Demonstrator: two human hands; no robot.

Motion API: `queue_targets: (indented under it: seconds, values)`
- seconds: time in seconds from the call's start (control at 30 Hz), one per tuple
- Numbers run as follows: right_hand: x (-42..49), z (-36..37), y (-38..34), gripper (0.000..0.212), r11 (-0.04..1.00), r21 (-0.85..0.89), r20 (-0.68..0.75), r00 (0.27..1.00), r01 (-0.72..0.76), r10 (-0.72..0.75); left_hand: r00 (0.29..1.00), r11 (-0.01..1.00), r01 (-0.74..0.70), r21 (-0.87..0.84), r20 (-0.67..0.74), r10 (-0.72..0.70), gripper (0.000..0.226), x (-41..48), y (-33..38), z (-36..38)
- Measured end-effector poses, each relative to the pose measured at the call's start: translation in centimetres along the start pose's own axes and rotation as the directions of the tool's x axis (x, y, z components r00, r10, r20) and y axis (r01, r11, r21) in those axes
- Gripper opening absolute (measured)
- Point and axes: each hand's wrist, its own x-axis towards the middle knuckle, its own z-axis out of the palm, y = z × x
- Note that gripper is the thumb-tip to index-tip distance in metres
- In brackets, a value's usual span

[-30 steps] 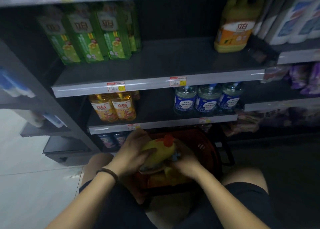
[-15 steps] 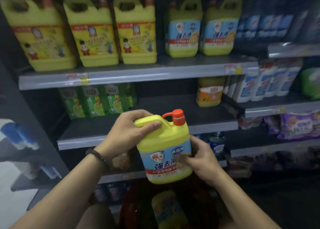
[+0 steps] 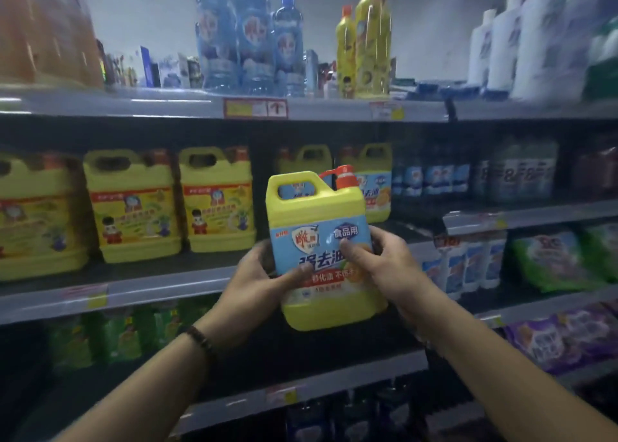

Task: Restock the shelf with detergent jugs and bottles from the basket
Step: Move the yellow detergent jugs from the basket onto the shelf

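Yellow detergent jug (image 3: 317,207), blue label facing the person, red cap (image 3: 344,177) at top right, handle at top left. It is held up in the air, roughly upright, in front of the middle shelf (image 3: 150,291) and not resting on it.

Left hand (image 3: 261,281) grips the jug's lower left side, thumb across the label, fingers wrapped behind. Right hand (image 3: 388,264) grips the lower right side the same way, thumb on the label front. Both hands are closed round the jug. There is a dark bead bracelet (image 3: 200,339) on the left wrist.

Right behind the held jug, on that shelf, stand matching blue-label jugs (image 3: 376,187), partly hidden by it. To the left along the same shelf is a row of yellow jugs with yellow-red labels (image 3: 215,200), upright and side by side.

On the top shelf are blue bottles (image 3: 250,37), slim yellow bottles (image 3: 368,40) and white bottles (image 3: 521,40) further right. On the shelf below are green bottles (image 3: 110,334), blurred. On the right-hand bay are white-blue pouches (image 3: 465,267), a green bag (image 3: 548,261), and purple packs (image 3: 561,334) lower down. Price tags on the shelf edges are unreadable.
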Motion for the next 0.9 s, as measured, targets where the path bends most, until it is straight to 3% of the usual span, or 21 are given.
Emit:
queue_targets:
  seconds: [0.17,0.33,0.47,0.63,0.9]
  values:
    - [7.8,-1.4,-1.8,0.043,0.999,-0.025,-0.082,0.996,-0.029,0.027,0.994,0.987,0.112,-0.114,0.013,-0.111,0.046,7.4,2.7,0.6]
    - [14.9,-1.5,-1.2,0.051,0.998,0.046,-0.082,0.996,-0.031,0.035,0.996,0.997,0.046,-0.058,-0.073,-0.050,0.036,14.4,3.2,0.2]
    - [18.7,-1.1,0.6,0.035,0.987,-0.159,-0.079,0.996,0.038,-0.051,0.986,0.998,0.007,0.062,-0.167,0.004,0.038,18.4,1.6,-0.7]
    - [20.0,-0.4,3.7,0.042,0.879,-0.470,-0.049,0.991,0.084,-0.121,0.969,0.960,-0.078,0.268,-0.205,0.136,0.054,20.2,-1.9,-1.4]
    - [20.1,0.0,3.7,0.036,0.796,-0.605,-0.150,0.985,-0.028,-0.079,0.975,0.872,-0.070,0.484,-0.151,0.162,0.054,19.7,-1.6,-1.9]
